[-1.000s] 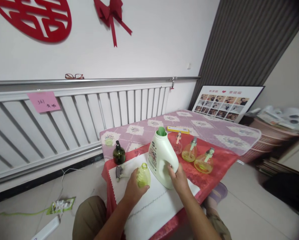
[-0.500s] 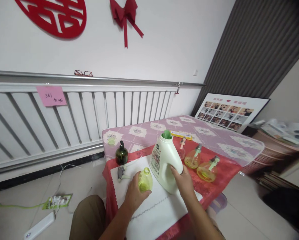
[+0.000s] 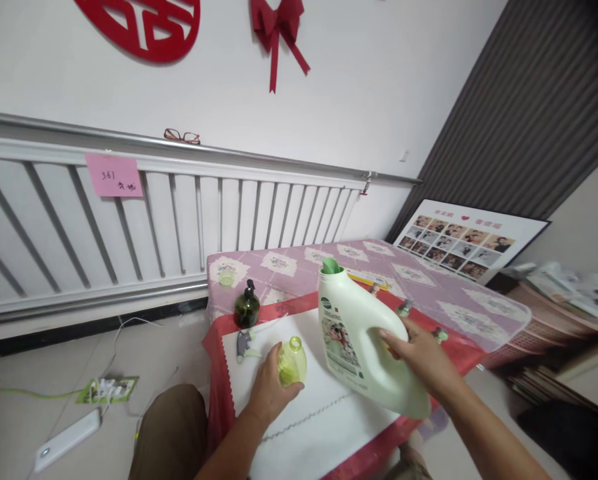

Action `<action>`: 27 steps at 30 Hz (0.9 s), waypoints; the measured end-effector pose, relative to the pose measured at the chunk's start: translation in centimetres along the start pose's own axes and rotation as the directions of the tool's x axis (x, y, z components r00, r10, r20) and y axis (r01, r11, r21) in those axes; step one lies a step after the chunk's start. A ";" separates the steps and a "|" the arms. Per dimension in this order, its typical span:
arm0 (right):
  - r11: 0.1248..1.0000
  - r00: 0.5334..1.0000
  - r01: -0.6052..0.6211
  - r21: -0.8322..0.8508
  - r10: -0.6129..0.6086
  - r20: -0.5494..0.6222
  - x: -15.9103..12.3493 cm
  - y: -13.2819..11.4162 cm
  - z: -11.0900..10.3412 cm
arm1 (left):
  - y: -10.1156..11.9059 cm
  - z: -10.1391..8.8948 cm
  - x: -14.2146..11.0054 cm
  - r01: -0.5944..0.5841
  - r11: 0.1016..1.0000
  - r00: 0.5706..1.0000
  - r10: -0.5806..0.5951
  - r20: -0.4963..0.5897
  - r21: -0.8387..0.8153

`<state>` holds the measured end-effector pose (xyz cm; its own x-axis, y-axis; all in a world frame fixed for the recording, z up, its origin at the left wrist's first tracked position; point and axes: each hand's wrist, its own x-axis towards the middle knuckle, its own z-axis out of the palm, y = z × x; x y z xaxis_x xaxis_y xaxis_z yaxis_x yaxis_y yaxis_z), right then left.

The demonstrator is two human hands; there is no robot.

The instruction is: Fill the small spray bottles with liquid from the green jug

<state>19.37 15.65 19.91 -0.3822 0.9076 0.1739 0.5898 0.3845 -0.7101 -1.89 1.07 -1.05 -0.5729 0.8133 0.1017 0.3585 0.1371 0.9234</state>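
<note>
My left hand (image 3: 271, 387) is wrapped round a small yellow-green clear bottle (image 3: 293, 360), its open neck facing up, over the white cloth (image 3: 303, 450). In my right hand (image 3: 413, 347) is the handle of a large pale green detergent jug (image 3: 346, 320). The jug is raised and tilted left, with a green spout in its uncapped mouth. Its mouth is above and to the right of the bottle's neck, apart from it. A grey pump top (image 3: 245, 343) lies on the cloth left of my left hand.
A dark green pump bottle (image 3: 247, 308) stands at the table's left, near a small pale green cap or dish (image 3: 226, 277). Several pump tops show behind the jug. A radiator (image 3: 179, 220) runs along the wall; a power strip (image 3: 107, 389) and cables lie on the floor.
My right hand has lifted the jug and tipped it to the left, hiding the bottles behind it. My left hand keeps the small bottle in nearly the same place. The camera view has shifted slightly.
</note>
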 end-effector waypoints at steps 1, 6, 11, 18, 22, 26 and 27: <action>1.000 1.000 0.010 -0.024 -0.009 0.029 0.1 -0.2 -0.7 | 0.0 0.0 0.0 0.007 1.000 1.000 -0.007 -0.011 -0.016; 0.999 0.976 0.009 -0.047 0.001 0.216 0.3 -1.1 -2.9 | -0.6 0.4 0.2 0.011 0.997 0.997 -0.017 -0.077 -0.075; 0.996 0.923 0.054 -0.071 -0.022 0.384 0.1 -2.0 -3.8 | -1.1 0.7 0.3 -0.060 0.993 0.987 0.043 -0.153 -0.104; 0.971 0.854 0.173 -0.165 -0.065 0.516 0.1 -3.4 -4.4 | -1.1 0.6 0.3 -0.115 0.988 0.979 0.096 -0.179 -0.098; 0.956 0.849 0.160 -0.244 -0.007 0.529 0.4 -4.0 -4.2 | -0.9 0.4 0.3 -0.089 0.991 0.987 0.075 -0.141 -0.095; 0.915 0.855 0.211 -0.343 -0.002 0.519 1.0 -3.9 -4.1 | -0.6 0.2 0.3 -0.044 0.995 0.994 0.035 -0.101 -0.090; 0.903 0.858 0.229 -0.363 -0.011 0.514 1.2 -3.8 -4.1 | -0.5 0.2 0.3 -0.043 0.995 0.995 0.035 -0.097 -0.088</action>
<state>19.63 15.96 25.61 -0.6995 0.6878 -0.1938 0.7037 0.6160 -0.3539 -2.11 1.33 -1.52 -0.6287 0.7591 0.1689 0.3168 0.0516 0.9471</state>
